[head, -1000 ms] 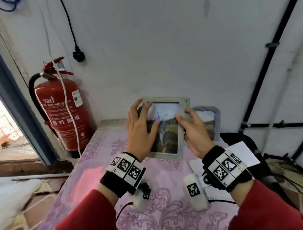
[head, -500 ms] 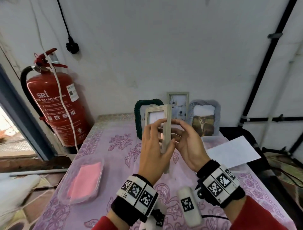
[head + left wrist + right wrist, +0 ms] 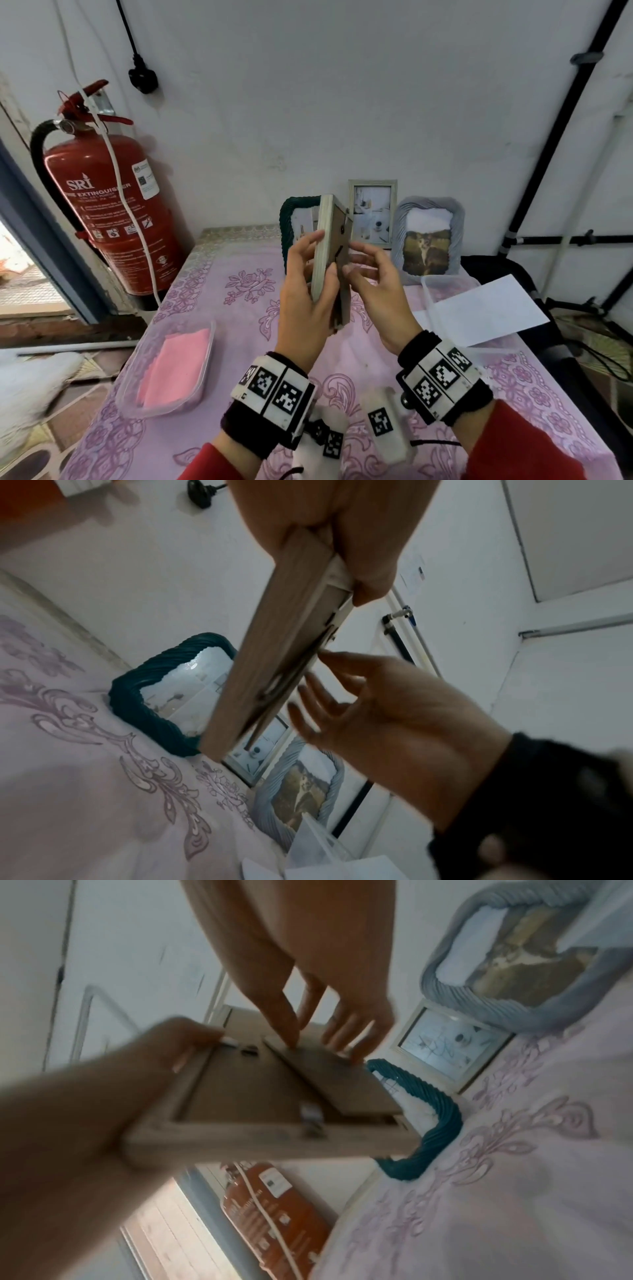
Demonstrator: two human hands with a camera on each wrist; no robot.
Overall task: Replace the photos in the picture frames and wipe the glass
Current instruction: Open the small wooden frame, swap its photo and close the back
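Observation:
I hold a light wooden picture frame (image 3: 325,246) upright and edge-on above the table, its brown back turned to the right. My left hand (image 3: 305,301) grips its near edge between thumb and fingers. My right hand (image 3: 370,274) reaches in from the right with straight fingers. In the right wrist view those fingertips (image 3: 291,1042) touch the fold-out stand (image 3: 329,1077) on the frame's back (image 3: 240,1096). The left wrist view shows the frame's edge (image 3: 274,642) and the stand slightly lifted off the back. The frame's glass side is hidden.
Three frames stand against the wall: a dark green one (image 3: 291,219), a pale wooden one (image 3: 372,212) and a blue-grey one (image 3: 428,240). A clear tray (image 3: 212,329) at the left holds a pink cloth (image 3: 174,366). White paper (image 3: 486,311) lies at the right. A red fire extinguisher (image 3: 109,212) stands left of the table.
The frame faced me with its photo a second ago; it has turned edge-on, back to the right, and come nearer. My right hand moved from its right edge onto its back.

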